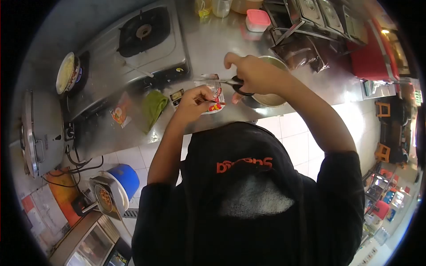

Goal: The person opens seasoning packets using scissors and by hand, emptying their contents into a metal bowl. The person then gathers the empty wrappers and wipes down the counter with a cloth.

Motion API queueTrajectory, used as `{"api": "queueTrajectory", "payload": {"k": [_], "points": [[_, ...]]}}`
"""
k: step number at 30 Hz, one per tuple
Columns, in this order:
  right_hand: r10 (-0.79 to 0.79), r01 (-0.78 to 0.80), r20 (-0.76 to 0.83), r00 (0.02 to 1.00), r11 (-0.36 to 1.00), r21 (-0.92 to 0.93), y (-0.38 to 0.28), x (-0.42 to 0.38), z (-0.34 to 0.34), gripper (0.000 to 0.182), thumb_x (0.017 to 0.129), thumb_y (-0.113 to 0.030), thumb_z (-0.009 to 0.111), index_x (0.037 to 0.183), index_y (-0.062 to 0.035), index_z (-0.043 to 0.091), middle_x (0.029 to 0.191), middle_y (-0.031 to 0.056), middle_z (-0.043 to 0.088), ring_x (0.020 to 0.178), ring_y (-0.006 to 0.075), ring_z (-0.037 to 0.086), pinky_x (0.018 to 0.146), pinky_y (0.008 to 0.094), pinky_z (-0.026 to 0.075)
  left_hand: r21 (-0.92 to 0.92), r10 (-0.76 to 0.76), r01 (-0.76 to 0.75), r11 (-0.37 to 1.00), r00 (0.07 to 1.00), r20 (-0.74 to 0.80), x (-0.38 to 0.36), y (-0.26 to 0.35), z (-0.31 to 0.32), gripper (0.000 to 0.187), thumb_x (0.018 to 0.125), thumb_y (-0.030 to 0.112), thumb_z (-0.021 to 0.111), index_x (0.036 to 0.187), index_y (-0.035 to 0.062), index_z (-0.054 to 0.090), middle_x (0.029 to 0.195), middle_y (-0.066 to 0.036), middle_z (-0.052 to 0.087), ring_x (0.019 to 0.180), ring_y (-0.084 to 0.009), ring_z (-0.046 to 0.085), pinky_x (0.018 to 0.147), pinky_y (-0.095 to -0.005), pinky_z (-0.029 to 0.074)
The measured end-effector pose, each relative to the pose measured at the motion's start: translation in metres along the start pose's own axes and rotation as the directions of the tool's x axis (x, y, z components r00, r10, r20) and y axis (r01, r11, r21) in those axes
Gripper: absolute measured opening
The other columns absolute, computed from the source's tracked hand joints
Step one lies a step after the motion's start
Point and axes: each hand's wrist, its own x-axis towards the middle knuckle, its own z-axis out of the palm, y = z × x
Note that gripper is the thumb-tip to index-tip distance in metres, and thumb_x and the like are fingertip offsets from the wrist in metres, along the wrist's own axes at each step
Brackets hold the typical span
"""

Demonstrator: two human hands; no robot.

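So the left hand (198,104) has a narrow pinch on a shiny packet (215,107), held over the steel counter (206,51) at the edge nearest the body. The packet's got a red and yellow logo, but the lettering is too small for me to read. The right hand (252,79) is holding scissors (242,86) by the black handles, fingers spread pretty wide, with the blades pointing left, just above the packet. Can't tell whether the blades touch it.

A pot (269,100) sits partly under the right forearm. Left of the left hand there's a small dark packet (176,97), then a green cloth (153,107), then a reddish wrapper (120,113) with food pictured on it, print unreadable.

Only writing I can half make out is the orange-red word on the black apron (248,146): upside down, starts with "Su", rest is warped. Farther left, a pan (67,73) sits over a blue flame, and a pink-lidded tub (258,20) is at the back.
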Motion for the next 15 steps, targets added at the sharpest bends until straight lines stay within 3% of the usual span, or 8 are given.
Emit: {"api": "queueTrajectory", "payload": {"k": [2,4,6,8,10,11,13,15], "points": [[0.068,-0.067,-0.019,0.998,0.996,0.065,0.023,-0.012,0.001,0.057,0.072,-0.016,0.082,0.118,-0.0081,0.049,0.087,0.0148,0.066,0.089,0.0334,0.065,0.074,0.0431,0.049,-0.011,0.025,-0.026,1.000,0.998,-0.051,-0.014,-0.010,-0.008,0.017,0.077,-0.012,0.058,0.087,0.0024,0.057,0.094,-0.003,0.059,0.084,-0.0093,0.057,0.078,-0.0231,0.046],[0.077,0.010,-0.225,0.971,0.933,0.361,0.073,-0.036,0.016,0.079,0.064,-0.027,0.091,0.122,-0.0085,0.041,0.074,0.0056,0.064,0.074,0.0158,0.062,0.063,0.0326,0.044,-0.026,0.055,-0.058,0.998,0.994,-0.096,-0.025,-0.010,-0.013,0.016,0.078,-0.011,0.058,0.088,0.0021,0.057,0.095,-0.003,0.060,0.086,-0.0106,0.058,0.081,-0.0239,0.046],[0.250,-0.088,-0.156,0.956,0.747,0.659,0.115,-0.064,0.023,0.075,0.070,-0.024,0.089,0.125,-0.0094,0.041,0.081,0.0031,0.063,0.074,0.0118,0.059,0.064,0.0290,0.044,-0.135,0.007,-0.023,0.991,0.993,-0.118,-0.029,-0.003,-0.016,0.011,0.082,-0.007,0.059,0.087,0.0019,0.057,0.095,-0.006,0.063,0.088,-0.0128,0.059,0.084,-0.0251,0.045],[0.434,-0.154,-0.290,0.853,0.740,0.655,0.146,-0.096,0.042,0.059,0.074,-0.015,0.084,0.121,-0.0073,0.049,0.079,0.0078,0.066,0.067,0.0115,0.059,0.057,0.0258,0.044,-0.150,0.010,-0.030,0.988,0.991,-0.134,-0.029,0.004,-0.016,0.008,0.084,-0.005,0.059,0.088,0.0015,0.058,0.095,-0.006,0.063,0.088,-0.0126,0.059,0.084,-0.0251,0.046],[0.635,-0.329,-0.242,0.733,0.643,0.692,0.182,-0.127,0.065,0.054,0.078,-0.017,0.082,0.120,-0.0075,0.050,0.077,0.0070,0.066,0.065,0.0123,0.058,0.057,0.0272,0.044,-0.157,0.012,-0.035,0.987,0.989,-0.147,-0.024,0.014,-0.010,0.005,0.086,-0.003,0.059,0.089,0.0011,0.060,0.094,-0.006,0.064,0.088,-0.0124,0.060,0.084,-0.0251,0.046],[0.636,-0.328,-0.242,0.733,0.642,0.693,0.205,-0.144,0.083,0.054,0.078,-0.017,0.082,0.120,-0.0075,0.050,0.077,0.0070,0.066,0.065,0.0123,0.058,0.057,0.0272,0.044,-0.081,0.008,-0.021,0.996,0.987,-0.162,-0.019,0.022,-0.006,0.006,0.088,-0.001,0.058,0.092,0.0009,0.062,0.091,-0.005,0.064,0.085,-0.0110,0.058,0.080,-0.0247,0.045],[0.754,-0.448,-0.335,0.565,0.621,0.643,0.245,-0.176,0.113,0.054,0.078,-0.020,0.083,0.119,-0.0067,0.050,0.076,0.0073,0.067,0.062,0.0128,0.058,0.056,0.0279,0.044,0.003,0.005,-0.005,1.000,0.985,-0.173,-0.006,0.036,0.005,0.008,0.089,0.001,0.057,0.095,0.0006,0.063,0.089,-0.004,0.064,0.081,-0.0097,0.057,0.076,-0.0243,0.045],[0.782,-0.498,-0.301,0.546,0.592,0.634,0.260,-0.199,0.122,0.053,0.080,-0.022,0.082,0.119,-0.0043,0.050,0.075,0.0072,0.066,0.063,0.0118,0.058,0.056,0.0276,0.044,0.061,-0.275,0.301,0.952,0.923,-0.268,0.015,0.046,0.021,0.014,0.089,0.009,0.057,0.096,0.0025,0.066,0.086,-0.007,0.066,0.083,-0.0157,0.064,0.077,-0.0265,0.049]]}}
